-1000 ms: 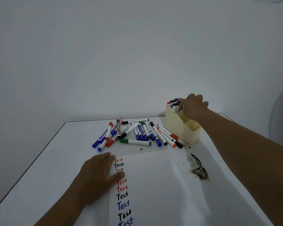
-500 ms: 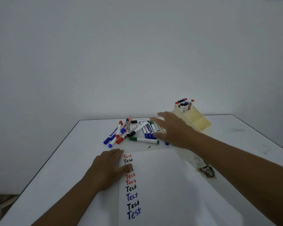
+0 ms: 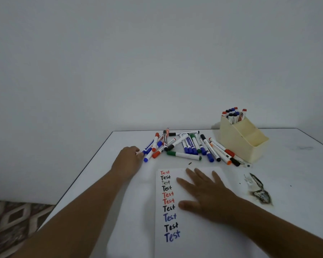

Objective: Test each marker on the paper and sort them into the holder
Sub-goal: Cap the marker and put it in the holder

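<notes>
White worktop ahead: my right hand lies flat on the paper; my left hand touches a blue marker, grip unclear.

The surface is white, with a black-grey smudge at 3 o'clock of the paper. The paper is white, bearing a column of "Test" words in red, black and blue. The holder is pale cream; the markers in it show red, black and blue caps. The loose markers at 12 o'clock of the paper have white barrels with blue, red, orange, black and green caps. The wall is plain grey-white. The floor carries a brown and grey diamond pattern.
</notes>
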A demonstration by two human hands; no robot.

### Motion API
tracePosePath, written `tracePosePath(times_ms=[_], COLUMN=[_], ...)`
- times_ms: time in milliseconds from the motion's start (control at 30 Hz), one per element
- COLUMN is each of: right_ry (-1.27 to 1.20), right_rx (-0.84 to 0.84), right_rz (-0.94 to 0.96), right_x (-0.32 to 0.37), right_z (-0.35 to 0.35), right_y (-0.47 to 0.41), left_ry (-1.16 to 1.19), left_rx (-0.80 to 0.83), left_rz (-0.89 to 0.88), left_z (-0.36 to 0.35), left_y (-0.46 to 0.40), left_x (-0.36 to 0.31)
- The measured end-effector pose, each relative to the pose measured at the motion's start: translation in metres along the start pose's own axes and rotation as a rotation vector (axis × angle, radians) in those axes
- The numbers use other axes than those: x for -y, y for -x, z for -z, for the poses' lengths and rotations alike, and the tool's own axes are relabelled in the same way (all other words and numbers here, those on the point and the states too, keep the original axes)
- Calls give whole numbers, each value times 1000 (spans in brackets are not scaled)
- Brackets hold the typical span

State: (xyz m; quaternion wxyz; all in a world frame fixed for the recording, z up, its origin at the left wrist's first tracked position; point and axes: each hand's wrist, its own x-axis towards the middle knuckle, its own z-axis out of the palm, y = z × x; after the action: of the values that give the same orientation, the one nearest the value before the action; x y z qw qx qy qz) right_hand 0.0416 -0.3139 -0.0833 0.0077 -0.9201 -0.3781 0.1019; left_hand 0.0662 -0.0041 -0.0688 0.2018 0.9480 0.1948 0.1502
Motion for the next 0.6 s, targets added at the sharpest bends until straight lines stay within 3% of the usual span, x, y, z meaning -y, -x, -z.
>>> tracePosePath(times_ms=[233,467,600], right_ry=[-3,14,10], right_rx=[-13,-16,-23], right_rz=[-12,-5,-12], right_x=[-2,-2,0], right_z=[-2,-3,-4], right_y=[-1,-3,-1], left_ry=[-107,20,170], left_rx=[2,-198,-224], left_rz=[39,210,164], left_z=[5,36,49], left_y=[-9,11,33], left_x=[6,61,71])
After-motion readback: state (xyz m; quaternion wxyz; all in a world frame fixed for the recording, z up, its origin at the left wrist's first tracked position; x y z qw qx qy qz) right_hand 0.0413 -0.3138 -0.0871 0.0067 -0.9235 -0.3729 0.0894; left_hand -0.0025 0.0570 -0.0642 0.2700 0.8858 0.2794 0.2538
